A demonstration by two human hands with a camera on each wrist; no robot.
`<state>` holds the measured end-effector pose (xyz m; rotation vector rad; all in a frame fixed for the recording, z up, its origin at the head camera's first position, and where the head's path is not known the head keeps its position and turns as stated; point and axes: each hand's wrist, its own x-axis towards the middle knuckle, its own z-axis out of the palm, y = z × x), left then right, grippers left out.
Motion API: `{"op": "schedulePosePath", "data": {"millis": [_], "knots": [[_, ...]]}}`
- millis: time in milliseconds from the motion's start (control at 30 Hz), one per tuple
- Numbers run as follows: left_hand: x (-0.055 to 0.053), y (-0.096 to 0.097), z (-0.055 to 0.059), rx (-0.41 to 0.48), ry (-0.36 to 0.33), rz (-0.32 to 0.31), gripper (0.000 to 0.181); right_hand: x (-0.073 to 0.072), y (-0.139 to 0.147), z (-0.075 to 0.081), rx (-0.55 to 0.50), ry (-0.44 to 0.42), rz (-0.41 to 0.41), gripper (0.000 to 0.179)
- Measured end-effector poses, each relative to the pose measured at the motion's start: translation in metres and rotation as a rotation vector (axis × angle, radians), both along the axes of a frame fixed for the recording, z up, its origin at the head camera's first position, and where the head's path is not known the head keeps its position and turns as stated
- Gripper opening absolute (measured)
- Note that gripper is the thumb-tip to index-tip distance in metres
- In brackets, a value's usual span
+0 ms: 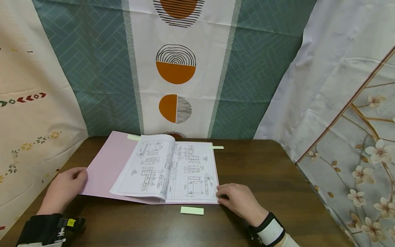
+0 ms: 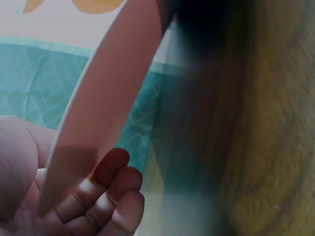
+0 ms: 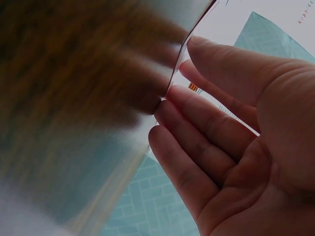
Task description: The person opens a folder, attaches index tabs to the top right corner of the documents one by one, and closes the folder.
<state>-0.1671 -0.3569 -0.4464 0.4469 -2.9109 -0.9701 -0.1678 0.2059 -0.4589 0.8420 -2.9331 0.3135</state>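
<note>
A booklet of printed technical drawings with a pink cover lies open on the table, its left-hand page bowed up near the spine. My left hand holds the cover's left edge. In the left wrist view the pink cover passes between the thumb and the curled fingers. At the booklet's lower right corner is my right hand, fingertips at the edge. Its fingers look nearly straight in the right wrist view, with the thumb beside the same edge.
A pale green sticky strip lies on the brown table in front of the booklet. Similar strips stick out at the right page edge and on the cover's top. Patterned cloth hangs behind and at both sides.
</note>
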Motion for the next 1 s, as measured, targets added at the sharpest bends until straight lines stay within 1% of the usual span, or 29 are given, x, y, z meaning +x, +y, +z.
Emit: {"op": "schedulePosePath", "data": {"millis": [100, 167, 267, 433, 500, 567, 667, 733, 800, 900, 1000], "knots": [[0.0, 0.001, 0.001, 0.075, 0.023, 0.003, 0.066, 0.0, 0.001, -0.001, -0.005, 0.015, 0.009, 0.018], [0.001, 0.002, 0.002, 0.133, 0.051, -0.008, 0.069, -0.001, 0.001, -0.002, -0.008, 0.025, 0.015, 0.017], [0.003, 0.005, 0.004, 0.201, 0.097, -0.035, 0.074, -0.002, 0.002, -0.003, -0.009, 0.034, 0.02, 0.017], [0.006, 0.012, 0.01, 0.333, 0.147, -0.079, 0.079, -0.002, 0.001, -0.004, -0.006, 0.038, 0.02, 0.018], [0.007, 0.017, 0.012, 0.363, 0.167, -0.097, 0.078, -0.001, 0.001, -0.004, -0.003, 0.039, 0.017, 0.019], [0.008, 0.023, 0.014, 0.385, 0.201, -0.116, 0.077, -0.001, 0.001, -0.003, -0.002, 0.04, 0.015, 0.019], [0.009, 0.03, 0.017, 0.424, 0.26, -0.159, 0.073, -0.001, 0.001, -0.003, -0.002, 0.044, 0.011, 0.018], [0.011, 0.034, 0.019, 0.484, 0.303, -0.199, 0.069, 0.0, 0.001, -0.004, -0.002, 0.046, 0.01, 0.018], [0.013, 0.037, 0.021, 0.574, 0.344, -0.262, 0.064, 0.0, 0.001, -0.004, 0.0, 0.048, 0.01, 0.018], [0.017, 0.041, 0.025, 0.717, 0.402, -0.383, 0.057, 0.0, 0.001, -0.003, 0.003, 0.052, 0.012, 0.018], [0.019, 0.048, 0.028, 0.799, 0.457, -0.506, 0.055, 0.0, 0.0, -0.003, 0.004, 0.052, 0.01, 0.018]]}}
